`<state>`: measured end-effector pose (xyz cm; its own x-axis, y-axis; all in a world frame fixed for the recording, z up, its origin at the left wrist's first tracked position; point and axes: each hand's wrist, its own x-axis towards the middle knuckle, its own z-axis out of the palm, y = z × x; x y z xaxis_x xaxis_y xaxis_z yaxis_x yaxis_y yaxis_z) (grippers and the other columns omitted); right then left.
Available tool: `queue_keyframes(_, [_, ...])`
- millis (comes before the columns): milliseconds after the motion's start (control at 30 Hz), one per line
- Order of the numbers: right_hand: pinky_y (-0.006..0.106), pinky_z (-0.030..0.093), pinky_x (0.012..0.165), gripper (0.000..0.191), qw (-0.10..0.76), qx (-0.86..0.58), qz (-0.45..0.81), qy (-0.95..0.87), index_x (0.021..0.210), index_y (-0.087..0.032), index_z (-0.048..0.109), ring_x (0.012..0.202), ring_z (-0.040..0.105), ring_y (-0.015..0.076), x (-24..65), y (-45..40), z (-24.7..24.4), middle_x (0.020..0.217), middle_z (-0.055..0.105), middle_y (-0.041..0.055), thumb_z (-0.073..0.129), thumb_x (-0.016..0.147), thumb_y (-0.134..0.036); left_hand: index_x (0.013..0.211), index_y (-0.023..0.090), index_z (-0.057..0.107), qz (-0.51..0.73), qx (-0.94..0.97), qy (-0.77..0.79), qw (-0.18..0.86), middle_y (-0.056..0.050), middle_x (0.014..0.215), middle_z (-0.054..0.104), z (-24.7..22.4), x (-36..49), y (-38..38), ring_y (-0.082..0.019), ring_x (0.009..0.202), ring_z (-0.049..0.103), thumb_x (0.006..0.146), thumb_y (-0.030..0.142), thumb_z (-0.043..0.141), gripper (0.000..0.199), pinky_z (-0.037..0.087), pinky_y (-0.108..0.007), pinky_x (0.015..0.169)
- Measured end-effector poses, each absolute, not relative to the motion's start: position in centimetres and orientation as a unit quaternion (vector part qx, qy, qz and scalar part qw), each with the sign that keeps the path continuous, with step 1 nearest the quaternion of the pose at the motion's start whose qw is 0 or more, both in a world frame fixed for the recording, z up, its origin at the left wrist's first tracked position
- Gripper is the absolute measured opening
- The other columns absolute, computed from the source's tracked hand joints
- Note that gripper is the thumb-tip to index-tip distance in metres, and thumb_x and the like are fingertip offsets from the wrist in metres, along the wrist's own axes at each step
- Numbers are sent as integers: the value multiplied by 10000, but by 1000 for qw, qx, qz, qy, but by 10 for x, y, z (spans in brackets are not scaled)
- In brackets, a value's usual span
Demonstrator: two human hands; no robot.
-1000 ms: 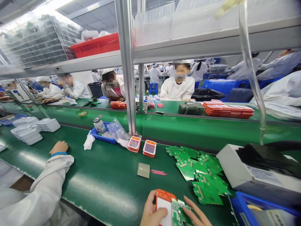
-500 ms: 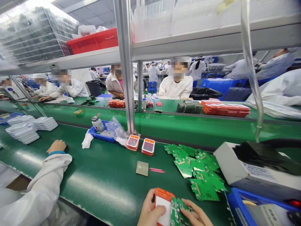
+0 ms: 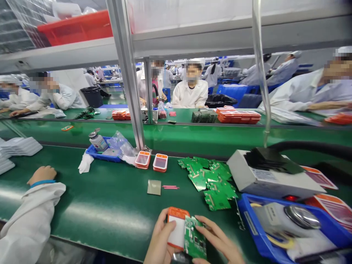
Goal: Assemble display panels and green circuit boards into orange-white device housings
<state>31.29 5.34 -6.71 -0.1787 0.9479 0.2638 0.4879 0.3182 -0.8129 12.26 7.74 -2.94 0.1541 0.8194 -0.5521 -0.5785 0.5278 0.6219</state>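
My left hand [image 3: 160, 236] grips an orange-rimmed casing [image 3: 176, 228] with a white inner face, thumb lying across that face. In my right hand [image 3: 221, 242] is a green circuit board [image 3: 194, 240], held by its right side with the fingers. The board's left edge overlaps or touches the casing; I cannot tell whether they are joined. A dark glossy thing [image 3: 181, 257] shows at the bottom edge between the hands, too cut off to name. Ahead on the green bench lie a small greyish square sheet [image 3: 154, 187] and thin pink strips [image 3: 170, 187].
Green circuit boards [image 3: 217, 196] are heaped right of centre. A white box [image 3: 264, 176] and a blue tray [image 3: 247, 216] with bottles stand at right. Two stacks of orange-framed casings [image 3: 160, 162] sit near the metal post [image 3: 126, 73]. A co-worker's arm [image 3: 41, 201] rests at left.
The view has swung right and slightly down, showing more of the blue tray. Both hands keep their holds, board against casing. The dark glossy thing has come into sight below them.
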Motion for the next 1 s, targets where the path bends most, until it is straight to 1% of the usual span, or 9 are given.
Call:
queue_keyframes(67, [356, 541, 960, 479, 396, -537, 270, -694, 1160, -251, 687, 1165, 613, 282, 309, 48, -56, 1299, 612, 105, 778, 691, -222, 1251, 197, 418, 470, 139, 443, 751, -108, 1050, 681, -22, 122, 75, -200, 799, 649, 662, 406, 782, 723, 502, -278, 627])
queue_keyframes(133, [402, 542, 962, 455, 400, -554, 250, -686, 1144, -234, 684, 1165, 609, 288, 305, 43, -46, 1295, 609, 117, 774, 697, -237, 1228, 188, 450, 464, 164, 428, 758, -119, 1123, 657, -14, 122, 73, -203, 857, 635, 717, 436, 738, 637, 518, -295, 666])
queue_keyframes(200, [435, 541, 963, 439, 411, -548, 228, -692, 1153, -233, 665, 1179, 592, 284, 302, 40, -38, 1296, 604, 117, 760, 725, -259, 1186, 180, 486, 453, 193, 409, 768, -116, 1137, 643, -8, 122, 71, -202, 880, 620, 768, 476, 682, 548, 520, -297, 673])
queue_keyframes(333, [452, 530, 973, 413, 416, -507, 186, -732, 1183, -242, 615, 1220, 544, 272, 295, 39, -27, 1306, 595, 111, 719, 784, -238, 1172, 194, 510, 424, 202, 403, 786, -91, 1118, 627, -5, 123, 68, -195, 896, 598, 807, 519, 623, 502, 513, -277, 653])
queue_keyframes(467, [473, 523, 971, 386, 399, -486, 163, -761, 1164, -232, 604, 1229, 529, 287, 290, 42, -23, 1309, 589, 120, 706, 792, -210, 1183, 207, 514, 414, 192, 402, 794, -82, 1148, 612, -6, 123, 66, -201, 957, 589, 819, 502, 616, 479, 519, -288, 711])
queue_keyframes(600, [456, 527, 971, 380, 391, -481, 157, -769, 1167, -236, 605, 1236, 524, 274, 287, 43, -23, 1309, 594, 108, 696, 799, -212, 1170, 208, 531, 422, 192, 395, 794, -80, 1151, 617, -6, 122, 65, -210, 977, 594, 820, 483, 620, 454, 514, -286, 718])
queue_keyframes(767, [470, 514, 987, 371, 376, -488, 157, -772, 1182, -241, 609, 1257, 507, 281, 285, 43, -24, 1332, 577, 109, 674, 817, -218, 1182, 201, 521, 419, 180, 395, 797, -83, 1155, 623, -6, 121, 66, -200, 947, 606, 793, 473, 653, 493, 506, -271, 692])
queue_keyframes(900, [483, 494, 1015, 399, 354, -495, 155, -779, 1208, -246, 594, 1280, 480, 283, 284, 41, -23, 1363, 551, 103, 681, 819, -226, 1194, 197, 509, 418, 172, 403, 795, -91, 1175, 620, -6, 120, 65, -181, 923, 605, 757, 481, 693, 553, 512, -270, 693])
queue_keyframes(1000, [481, 500, 1007, 394, 346, -494, 147, -784, 1213, -236, 587, 1281, 477, 283, 283, 41, -22, 1369, 544, 109, 670, 828, -223, 1187, 198, 522, 424, 167, 407, 792, -89, 1174, 628, -5, 121, 64, -169, 918, 608, 747, 458, 713, 545, 518, -264, 694])
